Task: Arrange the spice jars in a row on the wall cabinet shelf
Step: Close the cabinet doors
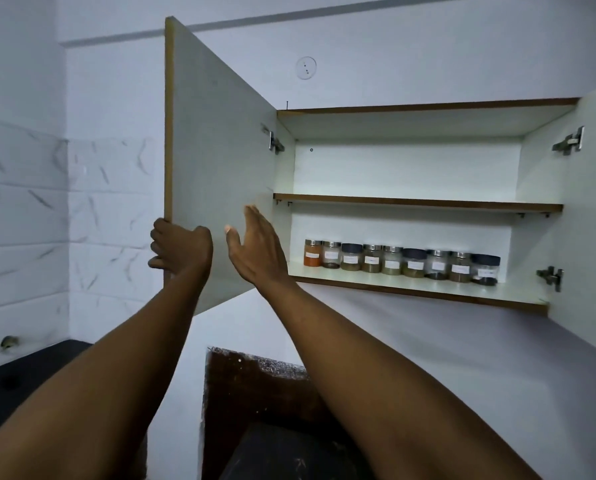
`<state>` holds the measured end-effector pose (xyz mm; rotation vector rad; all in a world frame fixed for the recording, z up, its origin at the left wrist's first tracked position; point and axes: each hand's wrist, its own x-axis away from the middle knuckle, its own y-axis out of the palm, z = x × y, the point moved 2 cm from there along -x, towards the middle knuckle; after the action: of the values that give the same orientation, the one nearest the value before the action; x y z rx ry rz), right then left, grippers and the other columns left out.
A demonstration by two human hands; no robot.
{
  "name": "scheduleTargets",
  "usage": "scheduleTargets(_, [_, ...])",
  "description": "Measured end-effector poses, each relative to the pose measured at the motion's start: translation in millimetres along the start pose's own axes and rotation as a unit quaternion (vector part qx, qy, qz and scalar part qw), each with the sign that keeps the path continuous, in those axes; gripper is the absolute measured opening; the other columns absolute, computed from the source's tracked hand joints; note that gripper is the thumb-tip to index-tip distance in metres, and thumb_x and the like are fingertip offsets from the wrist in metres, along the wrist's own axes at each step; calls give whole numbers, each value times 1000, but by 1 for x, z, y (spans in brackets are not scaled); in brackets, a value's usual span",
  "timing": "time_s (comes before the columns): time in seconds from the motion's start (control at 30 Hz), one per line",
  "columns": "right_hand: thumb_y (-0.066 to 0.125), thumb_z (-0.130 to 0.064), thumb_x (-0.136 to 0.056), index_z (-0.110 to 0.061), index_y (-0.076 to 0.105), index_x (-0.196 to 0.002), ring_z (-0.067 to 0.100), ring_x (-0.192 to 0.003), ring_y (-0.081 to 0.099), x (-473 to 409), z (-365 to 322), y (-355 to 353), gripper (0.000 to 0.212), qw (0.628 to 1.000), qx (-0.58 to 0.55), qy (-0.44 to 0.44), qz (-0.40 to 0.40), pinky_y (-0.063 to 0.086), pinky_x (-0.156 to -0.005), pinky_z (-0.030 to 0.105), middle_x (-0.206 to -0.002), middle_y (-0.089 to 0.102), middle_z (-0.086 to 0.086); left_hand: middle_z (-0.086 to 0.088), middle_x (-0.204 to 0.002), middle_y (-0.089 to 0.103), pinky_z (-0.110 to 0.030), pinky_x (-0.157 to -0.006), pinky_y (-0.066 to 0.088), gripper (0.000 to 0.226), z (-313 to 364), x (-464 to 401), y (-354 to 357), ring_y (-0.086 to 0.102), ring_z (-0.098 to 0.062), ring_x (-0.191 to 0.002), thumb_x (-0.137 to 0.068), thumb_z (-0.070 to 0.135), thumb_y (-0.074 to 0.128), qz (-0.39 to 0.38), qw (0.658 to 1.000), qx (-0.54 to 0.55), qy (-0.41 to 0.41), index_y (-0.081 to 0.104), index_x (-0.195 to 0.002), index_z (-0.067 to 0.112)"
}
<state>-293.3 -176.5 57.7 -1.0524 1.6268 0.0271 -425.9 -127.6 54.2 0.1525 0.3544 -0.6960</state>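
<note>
Several labelled spice jars stand side by side in one row on the bottom shelf of the open wall cabinet. Some have silver lids, some dark ones. My left hand grips the lower outer edge of the left cabinet door, which stands swung out. My right hand is flat and empty, fingers pointing up, in front of that door's inner face, left of the jars and apart from them.
The upper shelf holds nothing. The right cabinet door is open too, with metal hinges on it. Marble-look tiles cover the left wall above a black counter. A dark brown panel sits below.
</note>
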Motion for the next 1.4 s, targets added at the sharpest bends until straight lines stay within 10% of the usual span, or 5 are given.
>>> scheduleTargets(0.3, [48,-39,-103,-21,63,-112,20,-102,65,11,85,-59,25,972,-65,54,217,54,-85,37,-106,70,0,10,-102,61,-11,-69,44,24,16,114,64,60,0,-78,-91,31,67,-77,926,184,320,58,-111,24])
scheduleTargets(0.47, [48,-26,-104,-17,66,-109,15,-88,64,30,191,-98,21,951,-79,137,265,50,-75,30,-94,69,-4,-2,-125,63,-32,-93,56,37,39,183,159,66,-12,-107,-97,27,66,-271,861,153,402,61,-132,17])
scheduleTargets(0.6, [60,-16,-100,-9,69,-112,20,-96,67,17,277,-121,17,933,-103,258,228,53,-81,29,-102,71,4,-9,-167,31,-40,-128,27,67,44,215,240,37,-26,-151,-99,24,65,-407,809,18,423,36,-158,10])
scheduleTargets(0.9, [54,-18,-102,-9,62,-88,19,-78,57,-46,415,-131,19,938,-75,310,136,37,-59,25,-77,62,2,-5,-172,16,-27,-124,24,68,43,245,370,30,-24,-155,-101,21,59,-379,833,-23,402,30,-162,15])
scheduleTargets(1.4, [57,-30,-102,-10,49,-144,34,-134,54,-61,455,-134,48,957,9,283,64,50,-104,46,-143,59,14,-8,-175,-6,-46,-132,11,84,43,253,413,-2,-27,-163,-101,25,62,-410,812,-80,407,10,-165,8])
